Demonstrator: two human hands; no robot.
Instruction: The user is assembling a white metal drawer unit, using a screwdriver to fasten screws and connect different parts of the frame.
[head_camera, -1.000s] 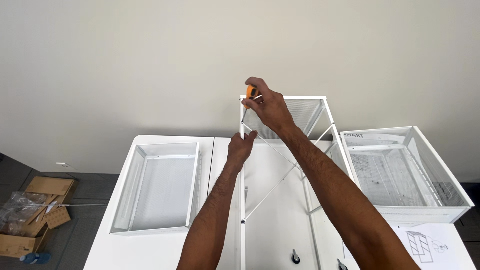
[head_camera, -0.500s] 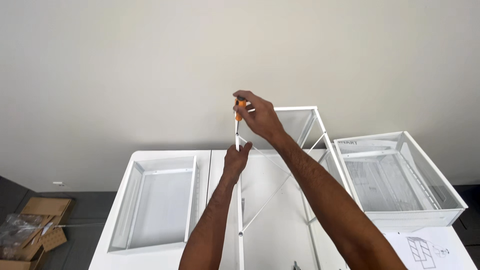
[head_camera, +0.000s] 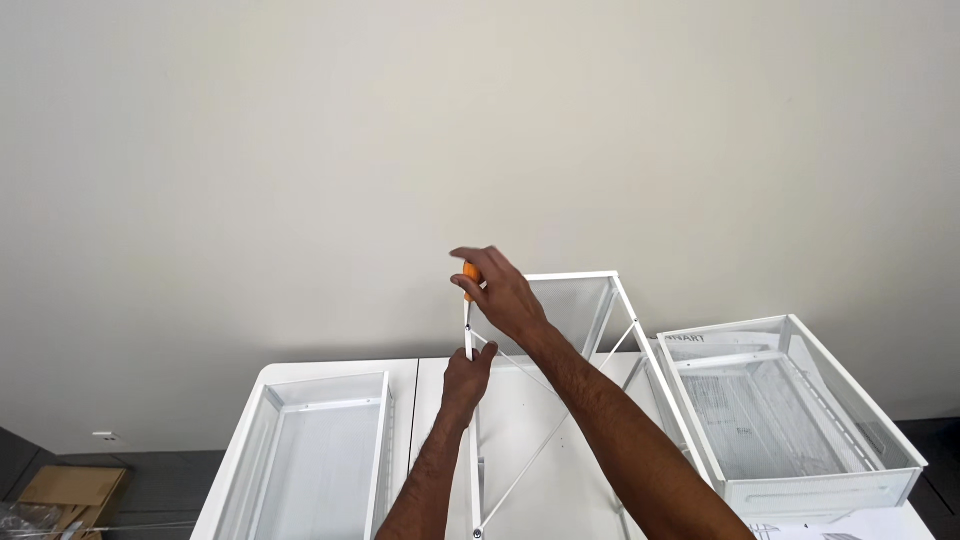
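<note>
Fingers (head_camera: 462, 372) of the left hand (head_camera: 466, 378) are wrapped around the thin white metal upright post (head_camera: 470, 345) of a wire frame, gripping it just below its top end. Directly above, the right hand (head_camera: 500, 292) is closed around an orange-handled screwdriver (head_camera: 469, 280), whose slim shaft points straight down along the post's long axis, tip at or very near the post's top. The left hand is the nearer one, with the right reaching past it. White diagonal brace wires (head_camera: 530, 455) cross below. All of it stands on a white bench (head_camera: 430, 375), flanked by a white mesh drawer basket (head_camera: 310, 470) on the left and another white mesh basket (head_camera: 790, 420) on the right. Beyond rises a plain pale wall (head_camera: 480, 130).
</note>
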